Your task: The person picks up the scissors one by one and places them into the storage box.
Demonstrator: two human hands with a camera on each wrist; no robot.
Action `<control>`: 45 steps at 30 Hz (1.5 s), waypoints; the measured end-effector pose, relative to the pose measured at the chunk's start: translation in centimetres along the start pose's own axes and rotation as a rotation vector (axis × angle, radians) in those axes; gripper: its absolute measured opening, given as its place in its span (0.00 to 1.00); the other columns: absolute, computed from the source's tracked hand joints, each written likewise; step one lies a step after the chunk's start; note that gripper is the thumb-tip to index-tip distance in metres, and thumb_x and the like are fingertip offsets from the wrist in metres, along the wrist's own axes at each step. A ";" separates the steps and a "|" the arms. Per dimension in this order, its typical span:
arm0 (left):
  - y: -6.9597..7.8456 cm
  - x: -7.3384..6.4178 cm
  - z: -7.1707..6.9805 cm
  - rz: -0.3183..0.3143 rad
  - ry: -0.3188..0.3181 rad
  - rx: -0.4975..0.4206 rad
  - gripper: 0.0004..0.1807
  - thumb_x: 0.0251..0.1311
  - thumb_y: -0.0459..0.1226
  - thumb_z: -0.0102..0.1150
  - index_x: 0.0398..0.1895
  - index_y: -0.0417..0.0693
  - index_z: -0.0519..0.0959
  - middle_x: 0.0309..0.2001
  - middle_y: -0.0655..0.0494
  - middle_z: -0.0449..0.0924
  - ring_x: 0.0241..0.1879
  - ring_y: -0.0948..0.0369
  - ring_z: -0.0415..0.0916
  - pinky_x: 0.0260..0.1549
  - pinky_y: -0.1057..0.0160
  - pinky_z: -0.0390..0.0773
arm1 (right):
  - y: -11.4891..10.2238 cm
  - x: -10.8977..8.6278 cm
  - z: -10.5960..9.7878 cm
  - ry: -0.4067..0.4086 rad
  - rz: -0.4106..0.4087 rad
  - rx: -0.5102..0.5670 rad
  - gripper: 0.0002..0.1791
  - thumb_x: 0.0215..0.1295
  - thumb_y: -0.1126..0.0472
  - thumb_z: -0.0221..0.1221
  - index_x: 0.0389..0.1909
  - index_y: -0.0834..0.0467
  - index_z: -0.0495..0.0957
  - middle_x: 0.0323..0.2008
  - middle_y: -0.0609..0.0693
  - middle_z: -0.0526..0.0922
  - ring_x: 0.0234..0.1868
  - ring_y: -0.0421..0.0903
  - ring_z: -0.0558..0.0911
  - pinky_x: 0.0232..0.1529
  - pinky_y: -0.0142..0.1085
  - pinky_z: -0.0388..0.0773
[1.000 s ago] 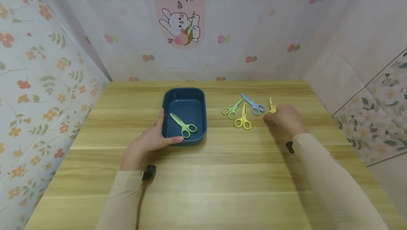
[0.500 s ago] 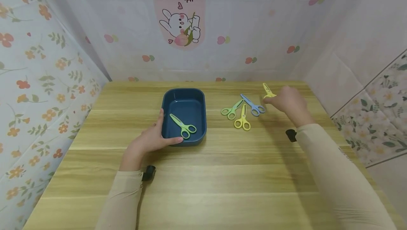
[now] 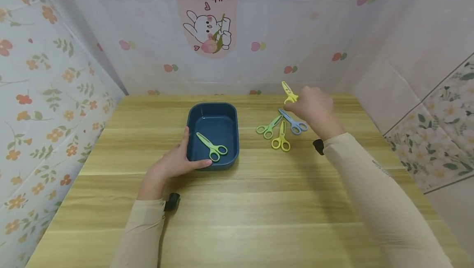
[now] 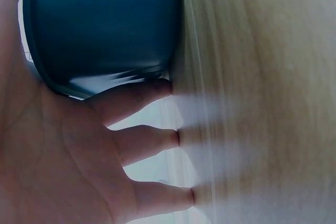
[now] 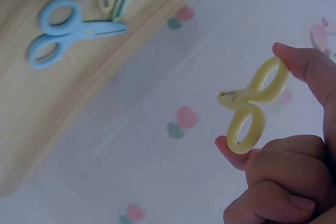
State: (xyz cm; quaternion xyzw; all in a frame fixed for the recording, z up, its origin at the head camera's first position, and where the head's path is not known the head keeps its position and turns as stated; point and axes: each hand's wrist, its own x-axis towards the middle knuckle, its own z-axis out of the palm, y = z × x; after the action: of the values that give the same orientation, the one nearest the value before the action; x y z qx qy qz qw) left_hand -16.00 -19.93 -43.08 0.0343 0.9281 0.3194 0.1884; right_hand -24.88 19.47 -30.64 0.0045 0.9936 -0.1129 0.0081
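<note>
My right hand (image 3: 314, 105) holds yellow scissors (image 5: 240, 98) up off the table, thumb and a fingertip pinching the two handle loops. In the head view their blades point up and left. My left hand (image 3: 173, 163) lies against the near left corner of a dark blue box (image 3: 238, 136), its thumb along the near rim. In the left wrist view the other fingers (image 4: 149, 142) are spread and fairly straight beside the box, tips at the table. Inside the box lie green scissors (image 3: 214, 149).
Right of the box, green scissors (image 3: 267, 129), yellow scissors (image 3: 281, 141) and blue scissors (image 3: 295, 124) lie close together on the wooden table (image 3: 237, 214). A patterned curtain (image 3: 148, 33) rises behind the table's far edge, with more patterned cloth on both sides.
My right hand has lifted the yellow scissors from the table's right side and carried them up and left, above the other scissors. The left hand and box have stayed in place.
</note>
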 end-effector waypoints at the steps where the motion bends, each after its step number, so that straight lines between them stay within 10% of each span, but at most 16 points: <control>1: 0.0 0.0 0.0 0.001 0.001 -0.001 0.80 0.52 0.77 0.65 0.84 0.61 0.15 0.84 0.27 0.48 0.78 0.30 0.61 0.73 0.33 0.69 | -0.5 0.1 0.0 0.006 -0.019 -0.006 0.26 0.63 0.40 0.65 0.18 0.53 0.69 0.17 0.45 0.66 0.22 0.48 0.71 0.23 0.41 0.65; 31: -0.3 0.1 0.0 -0.006 0.000 -0.005 0.81 0.50 0.78 0.65 0.84 0.60 0.16 0.85 0.29 0.46 0.81 0.31 0.57 0.75 0.32 0.65 | -14.2 -2.8 4.8 -0.097 -0.291 -0.225 0.25 0.64 0.37 0.70 0.20 0.49 0.75 0.21 0.43 0.72 0.25 0.44 0.77 0.24 0.38 0.68; 45: -0.2 0.3 0.0 0.009 0.004 0.002 0.80 0.52 0.78 0.64 0.85 0.59 0.16 0.84 0.29 0.48 0.79 0.31 0.61 0.74 0.33 0.67 | -16.2 -3.9 8.6 -0.158 -0.385 -0.284 0.26 0.66 0.36 0.70 0.18 0.49 0.77 0.18 0.42 0.70 0.22 0.41 0.76 0.21 0.36 0.66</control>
State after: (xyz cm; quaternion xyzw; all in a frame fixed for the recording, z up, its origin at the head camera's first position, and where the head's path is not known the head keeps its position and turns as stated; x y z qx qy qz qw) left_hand -16.26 -20.03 -43.30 0.0378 0.9287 0.3193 0.1851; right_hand -21.03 1.76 -35.30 -0.1946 0.9783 0.0285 0.0646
